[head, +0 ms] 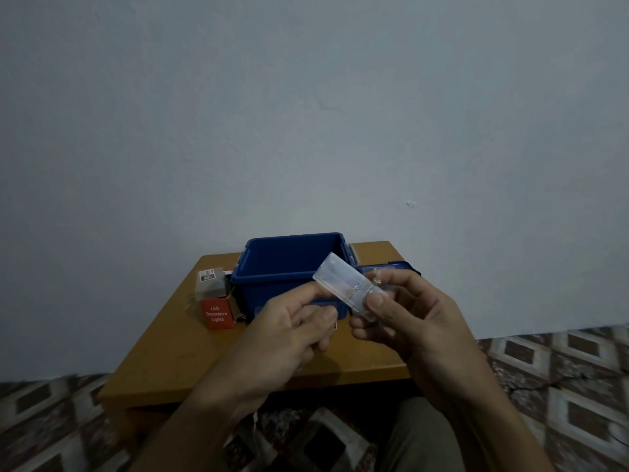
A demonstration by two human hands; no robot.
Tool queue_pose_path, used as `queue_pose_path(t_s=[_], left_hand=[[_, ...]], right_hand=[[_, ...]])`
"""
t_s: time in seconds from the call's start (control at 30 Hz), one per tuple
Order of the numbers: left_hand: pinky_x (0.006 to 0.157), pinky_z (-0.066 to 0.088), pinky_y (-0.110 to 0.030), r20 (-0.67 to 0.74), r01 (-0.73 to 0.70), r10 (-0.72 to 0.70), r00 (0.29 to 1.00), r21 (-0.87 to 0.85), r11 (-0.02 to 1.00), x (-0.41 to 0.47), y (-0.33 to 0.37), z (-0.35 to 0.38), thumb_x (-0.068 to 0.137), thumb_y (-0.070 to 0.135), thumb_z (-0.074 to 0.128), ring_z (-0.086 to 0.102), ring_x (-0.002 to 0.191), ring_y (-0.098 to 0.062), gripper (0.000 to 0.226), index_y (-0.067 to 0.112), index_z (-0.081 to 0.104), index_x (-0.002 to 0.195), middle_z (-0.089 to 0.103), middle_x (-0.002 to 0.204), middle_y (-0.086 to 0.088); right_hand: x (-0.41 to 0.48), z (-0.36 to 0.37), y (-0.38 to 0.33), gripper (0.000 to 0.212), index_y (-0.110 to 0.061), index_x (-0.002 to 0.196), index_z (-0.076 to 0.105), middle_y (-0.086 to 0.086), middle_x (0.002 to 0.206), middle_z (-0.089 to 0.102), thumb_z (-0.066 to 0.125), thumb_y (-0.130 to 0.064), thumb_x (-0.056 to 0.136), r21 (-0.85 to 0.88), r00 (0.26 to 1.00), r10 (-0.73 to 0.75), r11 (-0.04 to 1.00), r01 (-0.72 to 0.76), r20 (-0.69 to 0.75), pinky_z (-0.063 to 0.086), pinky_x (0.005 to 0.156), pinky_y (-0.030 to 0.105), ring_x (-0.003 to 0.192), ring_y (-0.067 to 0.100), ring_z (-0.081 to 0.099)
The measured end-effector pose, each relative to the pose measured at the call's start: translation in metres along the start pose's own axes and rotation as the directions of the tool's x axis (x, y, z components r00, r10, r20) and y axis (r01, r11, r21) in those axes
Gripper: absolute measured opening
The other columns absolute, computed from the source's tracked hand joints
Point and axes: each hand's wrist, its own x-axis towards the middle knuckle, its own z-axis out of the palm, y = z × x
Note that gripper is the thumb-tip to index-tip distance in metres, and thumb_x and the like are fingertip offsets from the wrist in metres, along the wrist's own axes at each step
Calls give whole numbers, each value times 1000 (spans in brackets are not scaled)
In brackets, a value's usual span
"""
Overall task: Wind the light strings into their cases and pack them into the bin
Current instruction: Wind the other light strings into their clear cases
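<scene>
Fingers (pixel 371 330) and thumb of the right hand (pixel 415 311) pinch a clear rectangular plastic case (pixel 335 272), held tilted above the near rim of the open blue plastic bin (pixel 289 264) on the low wooden table (pixel 177 352). The left hand (pixel 286 335) lays its forefinger against the case; whether its other, curled fingers hold anything cannot be told. A red cardboard box (pixel 216 315) lies left of the bin.

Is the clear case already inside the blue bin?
No, the right hand holds the clear case up, outside the blue bin.
</scene>
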Motion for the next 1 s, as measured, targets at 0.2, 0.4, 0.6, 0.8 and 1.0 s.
queue_pose_path(t_s=[0.2, 0.4, 0.6, 0.8, 1.0], left_hand=[[47, 33, -13, -62, -29, 42, 997, 201, 979, 3, -2, -2, 102, 26, 51, 40, 47, -3, 25, 31, 65, 122, 54, 64, 2], [52, 35, -17, -243, 133, -62, 968, 288, 948, 7, -13, -4, 101, 34, 52, 45, 46, 1, 29, 17, 71, 86, 56, 59, 5], [50, 35, -19, -25, 248, -249, 968, 210, 946, 8, -3, -26, 98, 23, 57, 46, 52, -6, 24, 26, 76, 84, 61, 66, 4], [50, 32, -19, 141, 204, -266, 954, 348, 915, 13, 31, -37, 93, 32, 63, 40, 54, -9, 23, 22, 73, 74, 54, 65, 0], [54, 39, -8, 18, 101, -134, 991, 562, 821, 13, 45, -23, 95, 32, 63, 54, 55, 4, 27, 20, 72, 73, 63, 61, 10]], right_hand=[[1, -2, 2, 30, -6, 113, 67, 38, 100, 57, 70, -12, 83, -48, 1000, -22, 999, 21, -6, 59, 70, 38, 75, 34, 70], [1, -5, 1, 30, -3, 110, 67, 24, 94, 66, 70, -13, 81, 77, 1000, 11, 997, -12, 14, 59, 65, 34, 71, 29, 66], [-5, -12, -5, 23, -5, 108, 67, 16, 91, 63, 71, -10, 85, -38, 920, 139, 990, -134, 367, 56, 67, 36, 72, 28, 63], [-8, -14, -11, 18, -6, 108, 65, 15, 84, 62, 69, -7, 91, -285, 856, 212, 955, -79, 472, 55, 70, 33, 74, 27, 65], [-8, -10, -8, 14, -21, 105, 67, 10, 87, 67, 70, -16, 93, -463, 896, 194, 886, 14, 399, 58, 75, 38, 79, 27, 70]])
